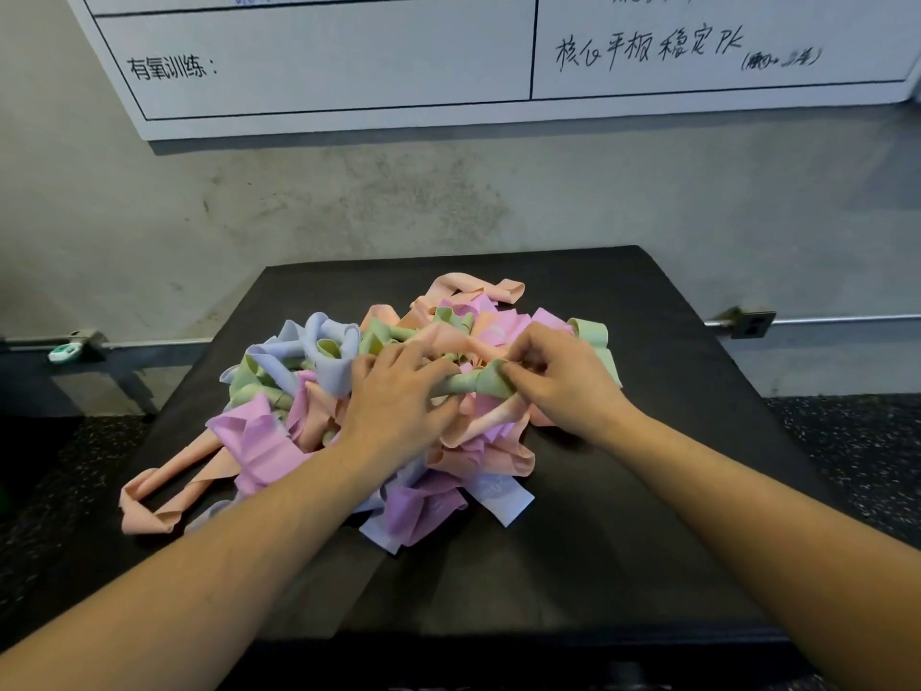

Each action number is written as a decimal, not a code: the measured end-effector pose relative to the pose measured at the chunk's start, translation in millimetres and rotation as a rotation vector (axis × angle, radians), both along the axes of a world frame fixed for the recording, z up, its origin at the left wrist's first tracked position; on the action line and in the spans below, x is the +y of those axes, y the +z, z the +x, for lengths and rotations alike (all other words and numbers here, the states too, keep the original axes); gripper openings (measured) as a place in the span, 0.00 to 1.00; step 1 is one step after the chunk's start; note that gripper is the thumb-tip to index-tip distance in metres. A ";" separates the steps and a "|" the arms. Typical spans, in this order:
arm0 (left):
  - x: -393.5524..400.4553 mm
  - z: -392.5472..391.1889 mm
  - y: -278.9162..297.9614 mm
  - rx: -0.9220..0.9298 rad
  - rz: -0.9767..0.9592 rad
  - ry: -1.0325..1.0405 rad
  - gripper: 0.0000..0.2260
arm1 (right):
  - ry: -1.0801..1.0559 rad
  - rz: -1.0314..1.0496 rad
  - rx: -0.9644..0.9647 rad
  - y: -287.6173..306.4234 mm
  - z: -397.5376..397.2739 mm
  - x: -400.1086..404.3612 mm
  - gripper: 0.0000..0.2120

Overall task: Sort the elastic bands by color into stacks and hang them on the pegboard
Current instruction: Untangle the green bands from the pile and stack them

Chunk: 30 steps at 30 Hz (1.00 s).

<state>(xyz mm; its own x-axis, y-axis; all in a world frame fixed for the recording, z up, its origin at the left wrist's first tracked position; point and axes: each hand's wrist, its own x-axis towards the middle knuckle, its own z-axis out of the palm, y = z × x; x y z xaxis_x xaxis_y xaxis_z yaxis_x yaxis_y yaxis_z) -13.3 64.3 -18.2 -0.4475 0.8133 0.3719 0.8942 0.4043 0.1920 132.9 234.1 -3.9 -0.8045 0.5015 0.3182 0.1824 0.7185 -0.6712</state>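
Observation:
A tangled pile of elastic bands (pixel 279 441) in pink, peach, pale blue and green lies on a black box top (pixel 648 441). Both hands rest on the middle of the pile. My left hand (pixel 398 396) and my right hand (pixel 558 376) each grip one end of a twisted green band (pixel 473 384) stretched between them. A long peach band (pixel 159 496) trails out toward the front left. No pegboard is in view.
A whiteboard (pixel 349 67) with handwriting hangs on the grey concrete wall behind the box. A metal conduit with a socket box (pixel 752 324) runs along the wall at right. Dark speckled floor (pixel 847 466) lies on both sides.

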 end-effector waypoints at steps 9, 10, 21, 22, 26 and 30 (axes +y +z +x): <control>5.2 1.9 10.2 -0.224 0.020 -0.089 0.14 | 0.090 -0.206 0.011 -10.3 -3.4 -20.8 0.11; 3.3 -0.1 8.3 -0.265 0.054 -0.085 0.11 | 0.082 -0.241 -0.001 -12.8 -3.5 -19.7 0.17; -9.3 8.1 38.0 -0.677 0.381 -0.112 0.07 | -0.001 -0.345 -0.194 -31.7 -6.3 -33.0 0.37; -9.7 9.9 40.9 -0.690 0.394 -0.104 0.08 | 0.051 -0.398 -0.127 -26.8 -7.5 -35.3 0.38; -12.2 8.5 41.7 -0.784 0.362 -0.080 0.07 | 0.163 -0.689 0.070 1.1 -15.3 -44.1 0.32; -12.7 19.8 29.8 -0.764 0.244 -0.100 0.11 | 0.166 -0.987 0.112 11.1 -30.8 -50.3 0.25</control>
<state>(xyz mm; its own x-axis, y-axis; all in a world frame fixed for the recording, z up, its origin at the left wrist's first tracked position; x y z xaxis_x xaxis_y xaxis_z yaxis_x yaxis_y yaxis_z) 6.5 51.6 11.6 -0.5789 0.7986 0.1644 0.5097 0.1970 0.8375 102.1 183.8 7.2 -0.8792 0.4656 -0.1009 0.0297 -0.1578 -0.9870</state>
